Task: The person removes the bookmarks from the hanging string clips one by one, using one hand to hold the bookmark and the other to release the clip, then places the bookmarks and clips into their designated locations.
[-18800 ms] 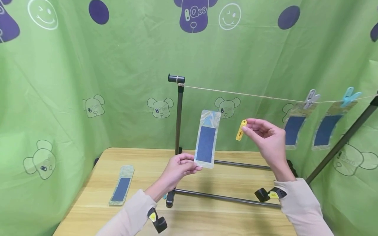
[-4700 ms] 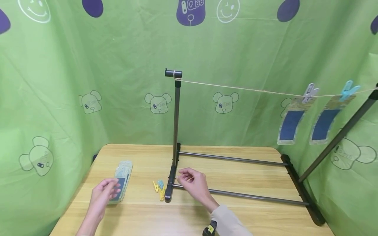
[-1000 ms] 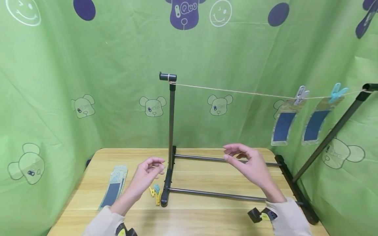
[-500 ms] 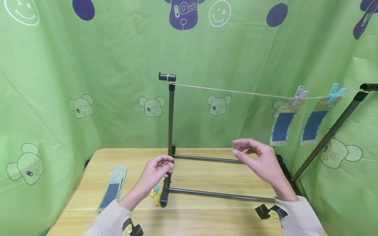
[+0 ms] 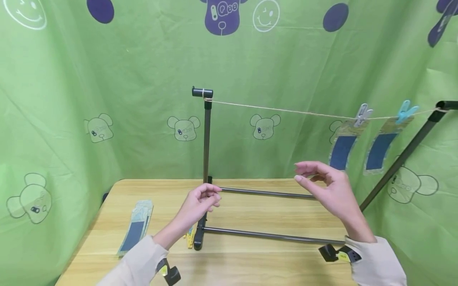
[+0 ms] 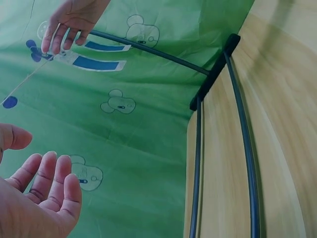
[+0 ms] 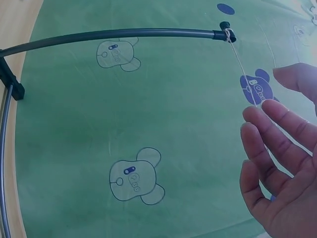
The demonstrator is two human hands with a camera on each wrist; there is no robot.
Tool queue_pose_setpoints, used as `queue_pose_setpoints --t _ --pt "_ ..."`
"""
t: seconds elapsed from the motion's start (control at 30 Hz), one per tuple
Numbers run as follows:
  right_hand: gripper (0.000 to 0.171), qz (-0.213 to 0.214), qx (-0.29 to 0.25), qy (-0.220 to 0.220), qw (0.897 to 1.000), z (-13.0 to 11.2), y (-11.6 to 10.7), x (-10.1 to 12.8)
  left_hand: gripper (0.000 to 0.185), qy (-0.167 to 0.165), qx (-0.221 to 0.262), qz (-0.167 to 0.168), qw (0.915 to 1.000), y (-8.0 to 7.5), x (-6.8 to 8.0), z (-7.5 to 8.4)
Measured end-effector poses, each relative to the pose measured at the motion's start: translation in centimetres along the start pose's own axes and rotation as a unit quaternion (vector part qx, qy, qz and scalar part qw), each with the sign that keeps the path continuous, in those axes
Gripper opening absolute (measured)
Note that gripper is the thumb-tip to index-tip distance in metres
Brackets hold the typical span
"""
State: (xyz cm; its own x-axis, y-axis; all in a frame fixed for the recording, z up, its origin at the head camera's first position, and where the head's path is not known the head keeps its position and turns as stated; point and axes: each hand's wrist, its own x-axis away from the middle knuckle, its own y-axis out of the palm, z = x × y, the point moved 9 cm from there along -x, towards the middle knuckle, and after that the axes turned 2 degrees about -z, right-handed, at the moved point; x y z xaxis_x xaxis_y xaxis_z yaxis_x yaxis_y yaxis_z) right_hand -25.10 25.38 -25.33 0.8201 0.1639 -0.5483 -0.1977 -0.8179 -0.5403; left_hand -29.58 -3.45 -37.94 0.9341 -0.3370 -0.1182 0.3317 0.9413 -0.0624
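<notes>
My left hand [image 5: 196,204] is raised in front of the rack's left post, fingers loosely curled around nothing. Further right and higher, my right hand [image 5: 332,190] hovers below the string [image 5: 268,109], thumb apart from the fingers; the right wrist view also shows this hand [image 7: 285,163] with nothing in it. Near it, two blue-and-patterned paper strips hang: the left strip [image 5: 342,153] under a white clothespin [image 5: 362,115], partly covered by my fingers, the right strip [image 5: 381,151] under a light-blue clothespin [image 5: 406,113].
A fanned stack of similar strips [image 5: 134,234] lies at the left of the wooden table [image 5: 250,270]. Yellow clothespins [image 5: 190,240] and a blue one, partly hidden by my left wrist, lie beside the rack's black foot [image 5: 198,240]. A green curtain surrounds the table.
Long before, my left hand held a strip and my right a yellow clothespin; both hands were empty by 4.7 seconds ago. In the last second both hands have moved right and slightly up.
</notes>
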Motion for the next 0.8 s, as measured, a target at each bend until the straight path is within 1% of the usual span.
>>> queue_pose_setpoints --t 0.17,0.33,0.5,0.67,0.8 --pt "0.027 0.003 0.005 0.016 1.0 0.3 -0.7 0.1 0.027 0.004 -0.006 -0.013 0.9999 0.7 -0.4 0.5" --pt "0.029 0.002 0.009 0.011 1.0 0.3 -1.3 0.1 0.027 0.011 -0.005 -0.023 0.9997 1.3 -0.8 1.0" --pt "0.031 0.009 0.018 0.017 1.0 0.5 -2.1 0.2 0.027 0.019 -0.001 -0.033 0.9993 2.0 -1.4 1.4" --pt "0.03 0.027 0.024 0.013 0.999 0.3 -3.3 0.2 0.026 0.018 -0.001 -0.041 0.999 3.2 -2.0 1.6" --pt "0.031 0.04 0.024 0.012 0.999 0.2 -4.4 0.2 0.026 0.026 -0.003 -0.048 0.9985 4.3 -2.8 2.0"
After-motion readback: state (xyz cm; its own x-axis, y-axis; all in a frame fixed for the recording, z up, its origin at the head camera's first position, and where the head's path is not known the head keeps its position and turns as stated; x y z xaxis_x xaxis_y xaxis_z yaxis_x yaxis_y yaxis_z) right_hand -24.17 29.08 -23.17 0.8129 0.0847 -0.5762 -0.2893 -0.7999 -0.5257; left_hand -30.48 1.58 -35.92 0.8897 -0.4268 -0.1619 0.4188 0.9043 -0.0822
